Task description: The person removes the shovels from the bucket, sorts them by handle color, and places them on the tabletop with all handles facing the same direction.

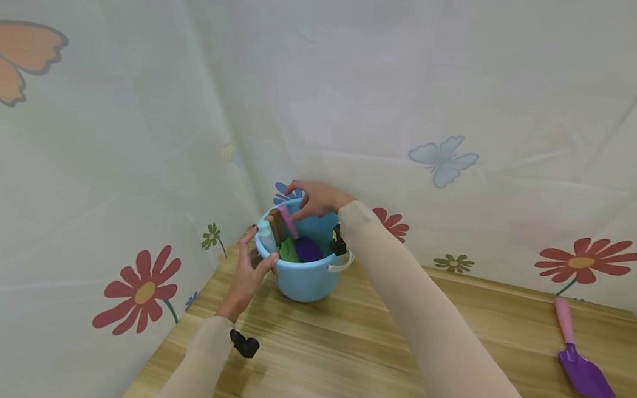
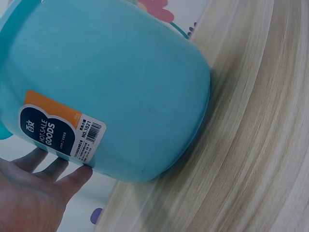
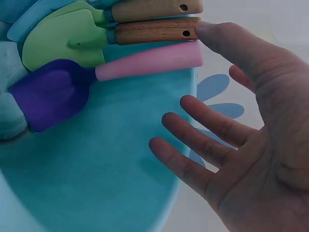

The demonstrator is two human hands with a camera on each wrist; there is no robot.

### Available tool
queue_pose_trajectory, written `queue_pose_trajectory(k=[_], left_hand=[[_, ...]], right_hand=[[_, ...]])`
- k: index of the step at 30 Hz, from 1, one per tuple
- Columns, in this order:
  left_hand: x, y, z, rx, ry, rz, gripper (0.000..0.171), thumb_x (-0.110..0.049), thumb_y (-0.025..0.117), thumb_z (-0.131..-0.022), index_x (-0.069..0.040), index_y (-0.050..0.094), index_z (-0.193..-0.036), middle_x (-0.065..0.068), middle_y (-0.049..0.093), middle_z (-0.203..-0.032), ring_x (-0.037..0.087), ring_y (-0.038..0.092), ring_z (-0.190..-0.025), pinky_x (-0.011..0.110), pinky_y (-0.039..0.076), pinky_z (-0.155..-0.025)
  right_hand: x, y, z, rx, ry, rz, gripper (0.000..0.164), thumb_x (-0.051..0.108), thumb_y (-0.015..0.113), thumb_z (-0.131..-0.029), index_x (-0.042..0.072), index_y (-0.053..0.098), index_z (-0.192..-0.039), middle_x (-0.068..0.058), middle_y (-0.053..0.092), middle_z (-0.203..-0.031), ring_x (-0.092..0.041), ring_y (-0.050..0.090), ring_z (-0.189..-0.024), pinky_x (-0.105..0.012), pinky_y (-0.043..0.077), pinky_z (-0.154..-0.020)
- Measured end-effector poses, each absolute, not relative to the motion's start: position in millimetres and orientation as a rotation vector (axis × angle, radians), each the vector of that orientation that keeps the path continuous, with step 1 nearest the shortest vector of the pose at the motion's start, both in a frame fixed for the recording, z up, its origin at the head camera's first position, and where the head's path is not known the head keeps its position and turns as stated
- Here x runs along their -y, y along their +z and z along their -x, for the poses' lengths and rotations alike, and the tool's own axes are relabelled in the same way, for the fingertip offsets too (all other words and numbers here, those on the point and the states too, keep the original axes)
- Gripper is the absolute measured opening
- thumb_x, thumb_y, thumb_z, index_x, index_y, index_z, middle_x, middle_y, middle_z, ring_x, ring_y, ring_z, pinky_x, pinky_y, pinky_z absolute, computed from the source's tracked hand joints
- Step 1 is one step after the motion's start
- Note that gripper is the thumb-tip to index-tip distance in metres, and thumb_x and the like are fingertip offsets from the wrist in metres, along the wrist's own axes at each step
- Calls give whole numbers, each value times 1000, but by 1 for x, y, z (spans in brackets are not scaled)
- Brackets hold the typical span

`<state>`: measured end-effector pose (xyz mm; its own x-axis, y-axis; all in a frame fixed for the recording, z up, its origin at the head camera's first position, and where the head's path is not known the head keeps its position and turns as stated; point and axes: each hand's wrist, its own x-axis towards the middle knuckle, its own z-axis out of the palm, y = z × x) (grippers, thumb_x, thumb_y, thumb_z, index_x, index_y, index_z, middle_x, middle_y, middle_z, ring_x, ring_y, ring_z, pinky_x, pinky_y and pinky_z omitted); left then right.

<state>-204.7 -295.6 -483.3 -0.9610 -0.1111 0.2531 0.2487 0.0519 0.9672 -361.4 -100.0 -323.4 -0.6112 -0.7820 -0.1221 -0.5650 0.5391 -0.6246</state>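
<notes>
A light blue bucket (image 1: 305,283) stands in the table corner, its labelled side in the left wrist view. My left hand (image 1: 248,277) rests against the left outside of it, fingers fairly straight, fingertips near the sticker (image 2: 63,128). Over the far rim, my right hand (image 3: 251,130) has its fingers spread and nothing between them. Its thumb tip is right at the end of a brown wooden handle (image 3: 154,31). Inside lean a purple shovel with a pink handle (image 3: 149,61), a green shovel (image 3: 67,38) and a paler wooden handle (image 3: 154,9).
Another purple shovel (image 1: 584,370) with a pink handle lies at the right of the wooden table (image 1: 341,359). Printed white sheets (image 1: 358,92) rise behind and at the left. The bucket's white handle (image 1: 342,264) hangs at its right side.
</notes>
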Motion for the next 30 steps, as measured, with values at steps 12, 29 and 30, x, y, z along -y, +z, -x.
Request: queue_pose_trajectory(k=[12, 29, 30], left_hand=[[299, -480, 201, 2085, -1964, 140, 84, -26, 68, -100, -26, 12, -163, 24, 33, -158, 36, 40, -143, 55, 38, -112], [294, -484, 198, 2100, -1957, 134, 79, -25, 67, -100, -34, 16, -160, 22, 34, -157, 37, 40, -143, 56, 37, -112], [293, -484, 198, 2104, -1956, 136, 79, -25, 66, -100, -34, 16, -160, 23, 34, -157, 38, 39, -143, 56, 37, -112]], right_hand=[[113, -323, 356, -2407, -696, 1133, 62, 25, 76, -95, 21, 46, -150, -21, 60, -136, -30, 63, -109, -44, 56, -90], [124, -333, 357, -2349, -719, 1106, 57, 20, 73, -97, 15, 48, -148, -18, 61, -128, -32, 60, -96, -47, 55, -85], [124, -333, 357, -2349, -720, 1110, 57, 19, 73, -97, 14, 48, -148, -18, 62, -125, -32, 59, -92, -48, 55, -84]])
